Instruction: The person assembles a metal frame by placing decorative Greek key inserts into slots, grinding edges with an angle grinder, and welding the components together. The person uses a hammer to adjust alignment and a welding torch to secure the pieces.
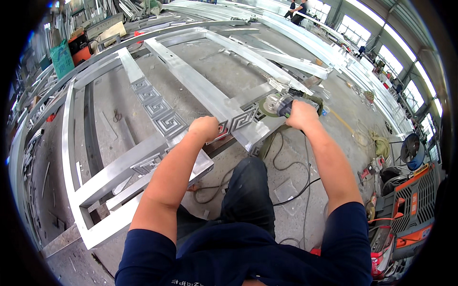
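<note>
My right hand (pixel 303 114) is wrapped round an angle grinder (pixel 287 106) with a round disc (pixel 270 106) at its left end. The disc sits close to the right end of a grey fretwork piece (pixel 244 120) with a square spiral pattern; whether they touch I cannot tell. My left hand (pixel 204 128) is closed at the left end of that piece, its fingertips partly hidden. The piece lies across the bars of a large silver metal frame (pixel 193 81). More fretwork (pixel 160 107) lines a bar to the left, and another short piece (pixel 147 164) sits nearer me.
Cables (pixel 305 190) run over the concrete floor beside my legs. An orange and grey machine (pixel 412 207) and a fan (pixel 412 148) stand at the right. Long metal profiles (pixel 305 35) are stacked behind, with people (pixel 299 13) at the far end. A green bag (pixel 62 58) is far left.
</note>
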